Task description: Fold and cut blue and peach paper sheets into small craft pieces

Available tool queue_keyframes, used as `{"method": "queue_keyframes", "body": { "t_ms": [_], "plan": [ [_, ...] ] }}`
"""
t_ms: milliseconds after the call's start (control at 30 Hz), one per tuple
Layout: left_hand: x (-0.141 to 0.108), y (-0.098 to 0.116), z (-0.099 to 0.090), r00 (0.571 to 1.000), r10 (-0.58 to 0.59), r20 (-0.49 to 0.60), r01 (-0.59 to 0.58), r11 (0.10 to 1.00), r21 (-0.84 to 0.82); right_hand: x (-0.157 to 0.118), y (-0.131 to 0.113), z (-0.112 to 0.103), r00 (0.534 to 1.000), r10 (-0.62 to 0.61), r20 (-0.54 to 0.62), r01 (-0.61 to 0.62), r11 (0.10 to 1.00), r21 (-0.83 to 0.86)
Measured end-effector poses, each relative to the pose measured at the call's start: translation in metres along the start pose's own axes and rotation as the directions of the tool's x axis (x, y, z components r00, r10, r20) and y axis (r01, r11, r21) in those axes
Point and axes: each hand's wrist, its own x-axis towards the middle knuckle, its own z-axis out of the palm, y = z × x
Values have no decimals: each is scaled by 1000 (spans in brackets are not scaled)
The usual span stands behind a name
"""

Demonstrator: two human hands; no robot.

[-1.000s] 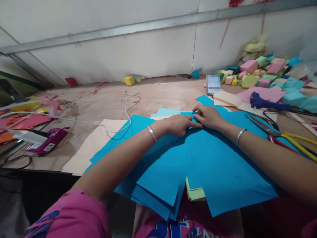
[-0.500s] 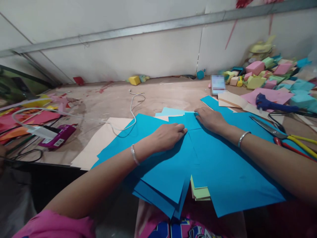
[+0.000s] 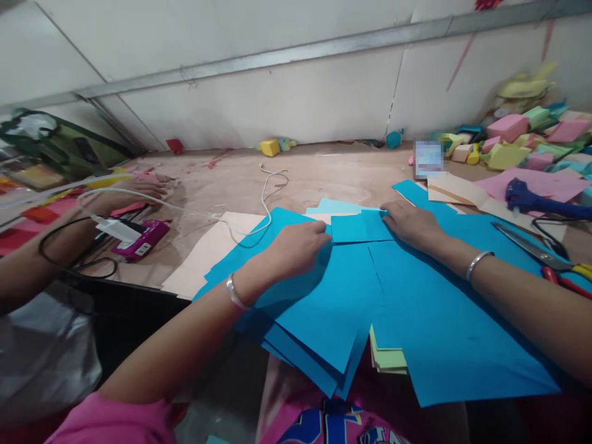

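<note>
Large blue sheets (image 3: 444, 320) overlap at the table's front edge, some hanging over it. A narrow blue strip (image 3: 356, 228) lies across them between my hands. My left hand (image 3: 298, 246) is closed at the strip's left end, its fingers curled; it seems to pinch the edge of the strip. My right hand (image 3: 409, 223) rests on the strip's right end with fingertips pressed down on it. Pale green sheets (image 3: 389, 359) show under the blue ones at the front. Scissors (image 3: 531, 250) lie open on the blue paper at the right.
Another person's hand (image 3: 134, 190) reaches over coloured paper at the left, beside a purple power strip (image 3: 141, 240). A white cable (image 3: 264, 200) crosses the table. At the right are a blue glue gun (image 3: 541, 200) and piled paper boxes (image 3: 509, 127).
My left hand has moved left, away from my right hand, and more of the strip shows between them. The view has shifted left, and another person's arm has appeared there.
</note>
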Motion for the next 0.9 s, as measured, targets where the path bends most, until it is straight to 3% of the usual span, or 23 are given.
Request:
{"method": "queue_keyframes", "body": {
  "t_ms": [100,167,267,400,500,600,733,800,900],
  "plan": [
    [30,-3,-6,972,-191,-136,170,974,-151,1,4,4,999,14,-40,-12,999,34],
    [54,-9,-6,901,-382,-207,286,880,-379,2,7,4,996,32,-82,-27,998,55],
    [83,-20,-1,862,-454,-226,294,810,-507,3,13,-1,966,76,-247,-26,979,202],
    [95,-30,13,873,-440,-208,198,711,-675,1,13,-12,846,123,-519,120,904,411],
    [92,-36,22,885,-406,-229,84,622,-778,-1,8,-16,780,109,-616,218,876,431],
    [89,-41,27,872,-383,-306,-40,566,-823,-2,5,-15,801,85,-593,266,837,478],
    [89,-39,31,775,-407,-484,-183,588,-788,-1,5,-16,854,17,-521,260,852,455],
    [88,-35,32,725,-390,-567,-244,625,-742,-1,6,-17,849,-11,-528,260,880,399],
    [86,-30,32,689,-332,-645,-307,672,-674,-2,6,-17,828,-28,-560,266,900,347]
  ]
}}
